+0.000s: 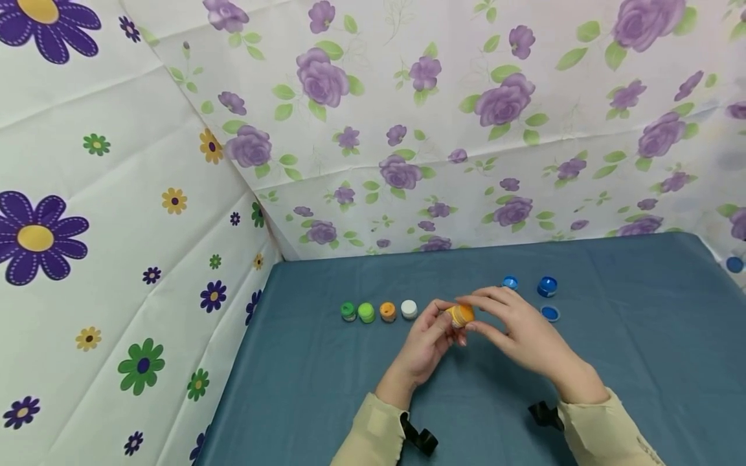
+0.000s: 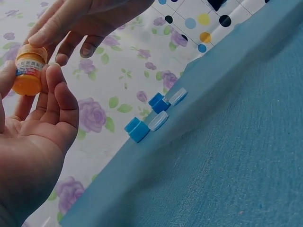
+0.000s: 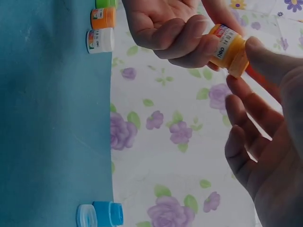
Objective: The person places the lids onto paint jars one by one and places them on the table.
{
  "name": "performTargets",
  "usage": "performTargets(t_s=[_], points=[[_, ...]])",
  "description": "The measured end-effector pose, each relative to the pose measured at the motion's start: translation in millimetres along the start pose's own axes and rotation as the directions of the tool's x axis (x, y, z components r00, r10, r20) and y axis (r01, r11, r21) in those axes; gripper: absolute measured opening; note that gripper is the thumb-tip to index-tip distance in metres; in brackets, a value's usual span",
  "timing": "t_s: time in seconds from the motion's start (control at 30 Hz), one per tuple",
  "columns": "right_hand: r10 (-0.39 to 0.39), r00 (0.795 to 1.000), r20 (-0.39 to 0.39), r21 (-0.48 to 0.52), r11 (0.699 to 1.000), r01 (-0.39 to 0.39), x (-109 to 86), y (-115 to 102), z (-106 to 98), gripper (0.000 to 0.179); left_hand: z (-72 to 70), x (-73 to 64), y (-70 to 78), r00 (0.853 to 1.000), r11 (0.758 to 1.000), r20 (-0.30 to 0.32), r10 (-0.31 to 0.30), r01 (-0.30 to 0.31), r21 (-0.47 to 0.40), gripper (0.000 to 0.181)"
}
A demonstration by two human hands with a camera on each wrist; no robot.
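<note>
Yellow-orange jar point(image 1: 462, 316) is held above the tabletop point(image 1: 303, 388) in the curled grip of the left hand point(image 1: 424, 348); the right hand point(image 1: 527, 333) pinches its cap point(image 3: 238, 64) between thumb and fingers. The left wrist view shows two lids point(image 2: 158, 121) beside blue jars point(image 2: 137, 130); the head view, one.

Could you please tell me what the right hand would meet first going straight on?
The right hand would most likely meet the yellow jar in the left hand; it seems to be touching the lid, though depth is unclear.
</note>
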State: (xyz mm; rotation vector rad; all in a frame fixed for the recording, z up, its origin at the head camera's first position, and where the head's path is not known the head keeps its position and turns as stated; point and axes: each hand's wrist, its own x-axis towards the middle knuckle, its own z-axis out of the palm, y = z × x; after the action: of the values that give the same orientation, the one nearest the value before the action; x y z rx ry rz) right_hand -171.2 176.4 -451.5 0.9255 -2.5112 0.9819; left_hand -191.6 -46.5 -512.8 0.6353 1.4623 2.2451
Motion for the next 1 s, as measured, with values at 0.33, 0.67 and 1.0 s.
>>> performTargets(t_s=[0.33, 0.67, 1.0], points=[[-0.002, 0.996, -0.091, -0.179, 0.984, -0.014, 0.7, -2.4, 9.0, 0.027, 1.4, -0.2, -3.6, 0.999, 0.999, 0.032, 0.033, -0.032, -0.035, 0.027], [0.140, 0.988, -0.068, -0.120, 0.982, -0.147, -1.0, -5.1, 12.3, 0.015, 6.2, -0.2, -1.2, 0.997, 0.998, 0.048, 0.059, -0.057, -0.036, 0.026], [-0.029, 0.991, -0.130, -0.009, 1.000, 0.028, -4.4, -0.3, 13.1, 0.045, 3.5, -2.1, -1.0, 0.994, 0.993, 0.058, 0.090, -0.085, -0.080, 0.022]])
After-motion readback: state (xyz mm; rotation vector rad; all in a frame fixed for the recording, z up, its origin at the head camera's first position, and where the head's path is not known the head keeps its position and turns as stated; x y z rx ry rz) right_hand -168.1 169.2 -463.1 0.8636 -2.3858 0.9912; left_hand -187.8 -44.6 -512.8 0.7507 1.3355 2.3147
